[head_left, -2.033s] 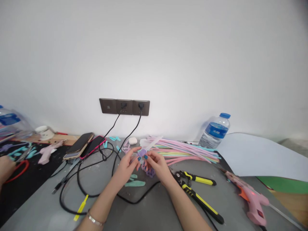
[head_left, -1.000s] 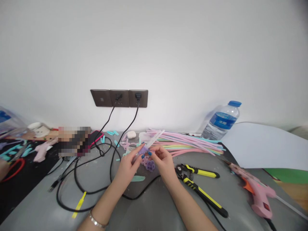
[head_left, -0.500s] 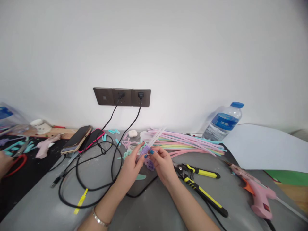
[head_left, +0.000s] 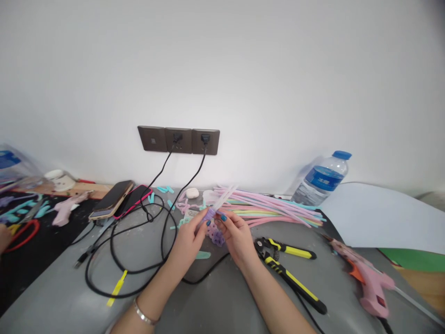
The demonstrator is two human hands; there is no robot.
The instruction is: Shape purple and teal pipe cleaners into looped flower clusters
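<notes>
My left hand pinches a small coil of purple pipe cleaner between thumb and fingers. Thin whitish strips stick up out of the coil, slanting to the right. On the other side, my right hand has its thumb and fingers closed at the coil's right edge, on what looks like the purple pipe cleaner; the fingers partly hide it. Just below the fingers lie curled purple pipe cleaner loops on the grey table. Behind the hands rests a bundle of straight pastel pipe cleaners.
Yellow-black pliers and a pink glue gun lie to the right, a water bottle behind. Black cables loop left, near stacked phones. At far left, another person's hand is by red-handled scissors.
The whitish strips tilt slightly lower, and both hands have shifted only a little around the purple coil. The other person's hand has moved towards the left edge. The view has shifted slightly.
</notes>
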